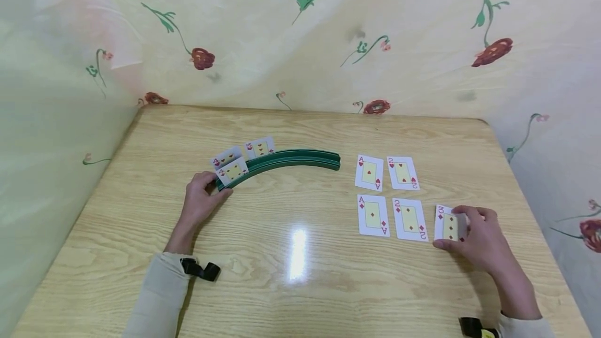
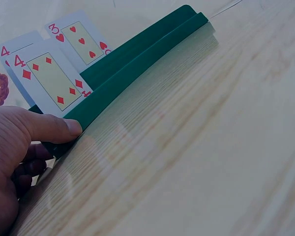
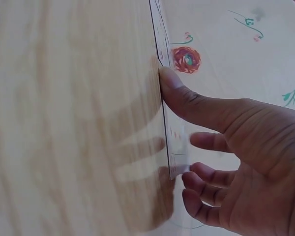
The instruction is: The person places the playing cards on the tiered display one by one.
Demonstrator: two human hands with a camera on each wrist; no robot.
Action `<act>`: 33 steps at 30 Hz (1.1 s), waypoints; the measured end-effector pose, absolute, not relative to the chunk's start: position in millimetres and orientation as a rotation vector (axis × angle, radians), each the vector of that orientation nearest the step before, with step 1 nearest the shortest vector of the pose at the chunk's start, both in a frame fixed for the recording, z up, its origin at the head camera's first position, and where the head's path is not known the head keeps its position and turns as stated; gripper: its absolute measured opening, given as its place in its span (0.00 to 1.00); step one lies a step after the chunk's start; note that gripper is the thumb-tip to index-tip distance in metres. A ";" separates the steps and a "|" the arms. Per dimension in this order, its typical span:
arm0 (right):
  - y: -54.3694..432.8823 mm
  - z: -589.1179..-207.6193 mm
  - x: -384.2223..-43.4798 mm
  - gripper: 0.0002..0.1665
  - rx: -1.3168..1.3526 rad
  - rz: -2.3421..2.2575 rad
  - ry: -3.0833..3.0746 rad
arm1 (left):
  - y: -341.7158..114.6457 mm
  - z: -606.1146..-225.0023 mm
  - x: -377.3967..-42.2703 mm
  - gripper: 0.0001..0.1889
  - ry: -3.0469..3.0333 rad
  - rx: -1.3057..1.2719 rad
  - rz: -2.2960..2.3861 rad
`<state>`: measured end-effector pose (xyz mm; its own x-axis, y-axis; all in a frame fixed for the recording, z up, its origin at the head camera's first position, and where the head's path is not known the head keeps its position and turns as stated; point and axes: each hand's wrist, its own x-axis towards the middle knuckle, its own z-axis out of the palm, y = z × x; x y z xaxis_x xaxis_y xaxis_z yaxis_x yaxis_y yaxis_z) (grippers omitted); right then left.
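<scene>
Three of diamonds (image 1: 447,227) reads plainly overhead, nearly edge-on from right wrist.

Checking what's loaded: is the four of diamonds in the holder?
In: the green card holder hides the lower edge of the four of diamonds.

Green card holder (image 1: 300,158): long, curved, slotted; pinched at the left end between thumb and fingers of the left hand (image 1: 202,200). Loaded near that end with four of diamonds (image 1: 233,172) in front, leaning back, partly covering four of hearts (image 1: 227,156); farther right, behind, three of hearts (image 1: 260,147). Laid face up to the right, upper row: ace of hearts (image 1: 369,172), two of hearts (image 1: 402,173). Lower row: ace of diamonds (image 1: 373,215), two of diamonds (image 1: 410,219), three of diamonds (image 1: 447,225), the last gripped by the right hand (image 1: 481,239).
</scene>
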<state>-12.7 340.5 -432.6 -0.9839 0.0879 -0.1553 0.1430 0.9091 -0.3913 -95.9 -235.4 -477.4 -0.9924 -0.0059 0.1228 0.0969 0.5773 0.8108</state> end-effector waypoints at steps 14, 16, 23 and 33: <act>343.1 -423.1 -9.1 0.67 0.319 -0.433 2.978 | -234.7 -477.3 -95.9 0.20 -2.696 -0.080 -1.391; 346.2 -420.3 -9.5 0.67 0.333 -0.408 2.948 | -234.5 -477.7 -96.0 0.21 -2.692 -0.082 -1.393; 358.2 -415.1 -7.5 0.53 0.258 -0.459 2.972 | -233.7 -477.7 -95.8 0.21 -2.686 -0.087 -1.395; 362.8 -406.9 -3.1 0.18 0.114 -0.571 3.124 | -233.1 -474.0 -95.5 0.20 -2.694 -0.079 -1.370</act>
